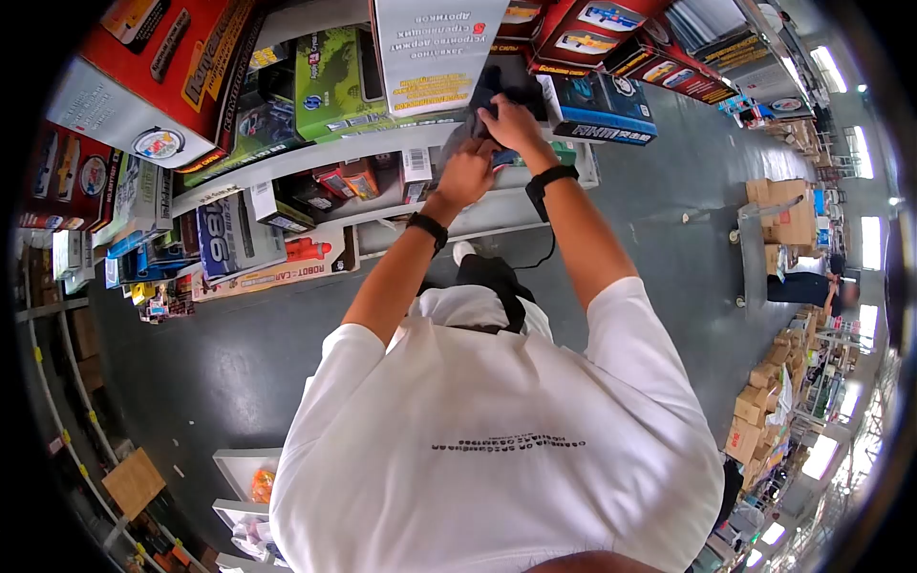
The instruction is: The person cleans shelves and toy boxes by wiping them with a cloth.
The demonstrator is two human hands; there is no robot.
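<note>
A dark grey, soft-looking cloth point(462, 134) hangs at the edge of the shelf point(325, 151), bunched up beside a tall white box point(430, 57). My left hand point(466, 172) is closed around its lower part, with the fingers curled. Just above and to the right, my right hand point(514, 124) pinches the upper part of the same cloth. Part of the cloth is hidden behind my fingers. To the right of my right hand lies a blue box point(602, 107) on the shelf end.
Red toy boxes point(162, 67) and a green box point(330, 81) fill the upper shelf. Lower down are a "98K" box point(234, 234) and a robot-car box point(287, 263). Another person point(802, 289) stands far right near a cart of cartons point(788, 215). A black cable point(546, 253) hangs from my right wrist.
</note>
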